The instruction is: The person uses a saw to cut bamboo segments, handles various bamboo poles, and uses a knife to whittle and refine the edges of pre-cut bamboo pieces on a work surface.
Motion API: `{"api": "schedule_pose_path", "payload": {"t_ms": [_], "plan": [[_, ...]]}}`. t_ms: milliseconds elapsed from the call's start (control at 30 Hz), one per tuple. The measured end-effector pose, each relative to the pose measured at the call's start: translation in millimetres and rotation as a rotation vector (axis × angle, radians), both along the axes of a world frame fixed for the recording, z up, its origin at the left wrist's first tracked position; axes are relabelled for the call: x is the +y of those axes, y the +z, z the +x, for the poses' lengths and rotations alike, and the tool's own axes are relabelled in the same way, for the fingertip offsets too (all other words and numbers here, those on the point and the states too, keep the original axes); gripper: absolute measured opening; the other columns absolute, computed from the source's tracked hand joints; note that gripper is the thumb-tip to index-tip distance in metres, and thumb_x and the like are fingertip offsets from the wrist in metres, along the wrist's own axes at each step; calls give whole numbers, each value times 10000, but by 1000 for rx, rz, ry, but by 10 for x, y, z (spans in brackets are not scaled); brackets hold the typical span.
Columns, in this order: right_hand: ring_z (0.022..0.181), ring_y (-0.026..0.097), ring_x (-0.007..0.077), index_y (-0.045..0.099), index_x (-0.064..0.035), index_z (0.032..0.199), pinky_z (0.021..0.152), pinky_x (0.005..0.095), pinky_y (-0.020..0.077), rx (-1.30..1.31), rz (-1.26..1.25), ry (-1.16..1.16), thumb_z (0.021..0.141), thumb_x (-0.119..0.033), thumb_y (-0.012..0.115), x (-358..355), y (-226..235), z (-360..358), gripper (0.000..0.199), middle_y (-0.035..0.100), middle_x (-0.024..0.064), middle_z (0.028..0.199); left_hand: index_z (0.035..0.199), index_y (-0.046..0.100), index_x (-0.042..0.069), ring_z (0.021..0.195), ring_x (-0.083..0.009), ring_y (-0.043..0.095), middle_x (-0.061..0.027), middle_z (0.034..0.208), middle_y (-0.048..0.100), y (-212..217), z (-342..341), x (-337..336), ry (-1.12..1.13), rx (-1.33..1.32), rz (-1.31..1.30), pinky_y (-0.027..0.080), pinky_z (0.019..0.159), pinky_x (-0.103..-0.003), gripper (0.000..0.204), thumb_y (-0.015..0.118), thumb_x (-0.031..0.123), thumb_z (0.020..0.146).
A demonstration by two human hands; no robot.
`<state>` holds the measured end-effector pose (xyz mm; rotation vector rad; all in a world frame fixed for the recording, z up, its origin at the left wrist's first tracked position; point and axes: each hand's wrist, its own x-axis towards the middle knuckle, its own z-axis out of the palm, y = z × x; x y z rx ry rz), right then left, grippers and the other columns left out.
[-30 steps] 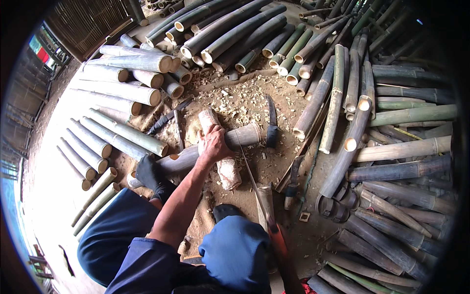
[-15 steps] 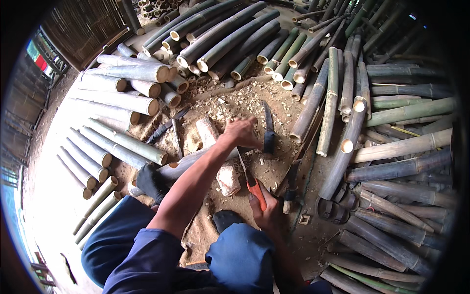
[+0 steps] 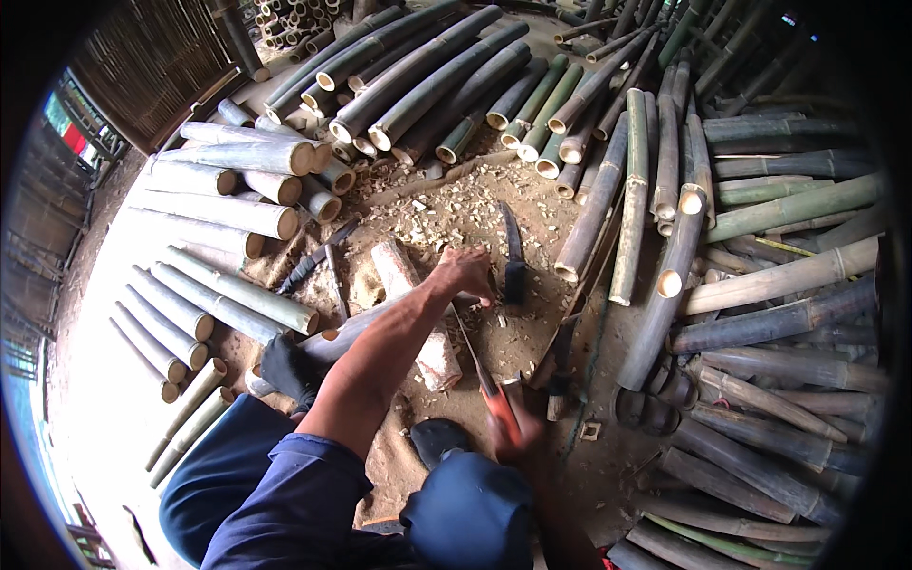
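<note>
A bamboo pole lies slantwise over a pale, chipped log, and my dark-covered left foot rests against its near end. My left hand is closed over the pole's far right end; its fingertips are partly hidden. Closed round the red handle of a handsaw is my right hand, smeared by motion. The saw's thin blade runs from the handle up to the pole, just below my left hand. Where the teeth meet the bamboo is hidden.
A curved knife with a dark handle lies beyond my left hand among wood chips. Another dark-handled tool lies right of the saw. Cut bamboo poles are piled at the back, left and right.
My right hand and the saw have moved back toward my body. My left hand stays at the pole's end. The whole view has shifted slightly.
</note>
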<state>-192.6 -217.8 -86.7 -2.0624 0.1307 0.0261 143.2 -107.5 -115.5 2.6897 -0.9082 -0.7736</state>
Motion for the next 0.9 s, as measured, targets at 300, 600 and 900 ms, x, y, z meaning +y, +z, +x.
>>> {"api": "schedule_pose_path", "payload": {"t_ms": [300,600,900], "plan": [[870,740,386,603,-48,1422,739,455,572,129,-136,-48,1009,-332,679,-284,-488,-819,506,724,228,1069,1068,771,72,1042,-302,723,-102,1059,757,89,14,-150,-6,98,48,496,929,-484,645,934,466,584],[878,714,377,648,-32,1387,782,452,558,49,45,-106,995,-276,679,156,48,-42,463,714,224,1011,958,829,123,807,-225,733,-41,917,780,142,-6,-167,40,259,-75,506,614,-348,525,938,490,598],[1033,761,373,616,-15,1450,856,434,592,-141,92,-114,982,-353,678,95,101,-32,580,740,234,1176,1442,505,79,1133,-370,673,-164,1222,688,1479,-76,421,-181,-206,-479,558,985,-511,984,972,248,592]]}}
